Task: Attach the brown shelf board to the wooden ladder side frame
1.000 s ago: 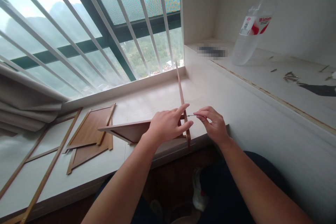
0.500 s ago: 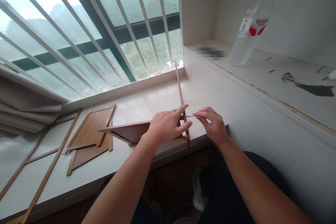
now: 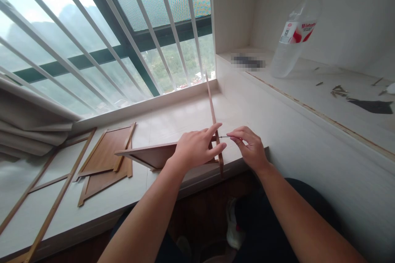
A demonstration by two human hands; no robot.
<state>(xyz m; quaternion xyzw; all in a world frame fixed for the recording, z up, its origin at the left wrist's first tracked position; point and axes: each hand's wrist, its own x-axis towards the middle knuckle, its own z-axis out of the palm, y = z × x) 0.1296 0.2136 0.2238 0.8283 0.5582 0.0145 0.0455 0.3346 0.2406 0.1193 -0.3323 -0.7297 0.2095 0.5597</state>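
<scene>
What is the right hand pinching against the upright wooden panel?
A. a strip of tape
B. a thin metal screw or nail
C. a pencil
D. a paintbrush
B: the right hand pinches a thin metal pin, a screw or nail, pointed at the upright panel, while the left hand steadies the panel at the joint.

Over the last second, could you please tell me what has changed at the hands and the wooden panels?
Almost nothing. The right hand keeps its pinch on the thin screw at the upright panel; the left hand still clamps the corner where the flat panel meets it. Only the view shifted slightly, so the bottle sits a little lower left. The loose panels lie as before.
</scene>
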